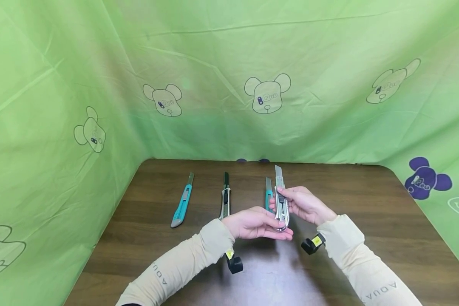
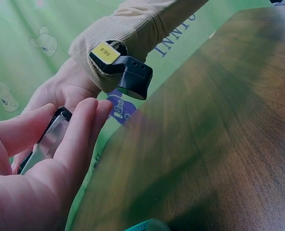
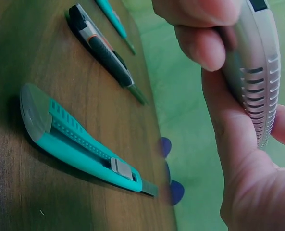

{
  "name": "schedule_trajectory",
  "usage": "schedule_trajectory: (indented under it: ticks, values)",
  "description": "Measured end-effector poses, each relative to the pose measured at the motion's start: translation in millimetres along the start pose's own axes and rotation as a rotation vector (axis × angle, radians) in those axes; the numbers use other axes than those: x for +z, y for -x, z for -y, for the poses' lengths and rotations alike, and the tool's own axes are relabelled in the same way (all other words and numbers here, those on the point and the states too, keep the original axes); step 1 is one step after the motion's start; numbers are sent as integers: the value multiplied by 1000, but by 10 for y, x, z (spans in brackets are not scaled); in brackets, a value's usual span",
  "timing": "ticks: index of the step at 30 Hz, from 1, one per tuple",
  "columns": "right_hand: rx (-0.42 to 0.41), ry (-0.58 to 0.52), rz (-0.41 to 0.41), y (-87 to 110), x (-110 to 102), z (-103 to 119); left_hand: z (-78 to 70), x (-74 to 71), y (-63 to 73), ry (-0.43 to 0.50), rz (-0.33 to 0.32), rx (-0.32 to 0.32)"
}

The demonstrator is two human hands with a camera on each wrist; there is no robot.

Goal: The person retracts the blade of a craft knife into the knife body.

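A silver snap-off utility knife [image 1: 281, 210] is held up above the brown tabletop [image 1: 137, 238], right of the surface's middle, its bare blade [image 1: 278, 171] pointing at the far edge. The left hand [image 1: 254, 223] pinches the butt end between thumb and fingers, and the right hand [image 1: 307, 205] grasps the handle near the black slider [image 1: 281, 198], its thumb on the upper side. The knife looks stiff and probably a little weighty for its size; the smooth metallic sides may slip, so the ribbed edge seen from the right wrist seems the surest hold, well back from the thin, likely brittle blade. A teal cutter [image 1: 269, 199] lies just beside it, partly hidden by the right hand; a black-and-silver cutter [image 1: 225, 200] lies farther left, and another teal cutter [image 1: 182, 205] lies nearest the left edge, each with its tip toward the far edge. As for containers, the knife bodies alone serve, each holding a blade in its channel
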State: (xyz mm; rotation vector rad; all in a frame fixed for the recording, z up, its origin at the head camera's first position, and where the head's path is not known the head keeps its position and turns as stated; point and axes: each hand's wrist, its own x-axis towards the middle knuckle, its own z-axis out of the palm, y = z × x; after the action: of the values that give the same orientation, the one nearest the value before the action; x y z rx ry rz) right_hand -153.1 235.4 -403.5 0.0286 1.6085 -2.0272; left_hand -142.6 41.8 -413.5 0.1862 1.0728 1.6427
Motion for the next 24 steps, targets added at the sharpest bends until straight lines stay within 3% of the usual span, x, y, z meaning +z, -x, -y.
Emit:
schedule_trajectory:
  ticks: [24]
  values:
    - [-31, -19, 3, 22, -3, -29, -14, 18, 2, 36, -12, -21]
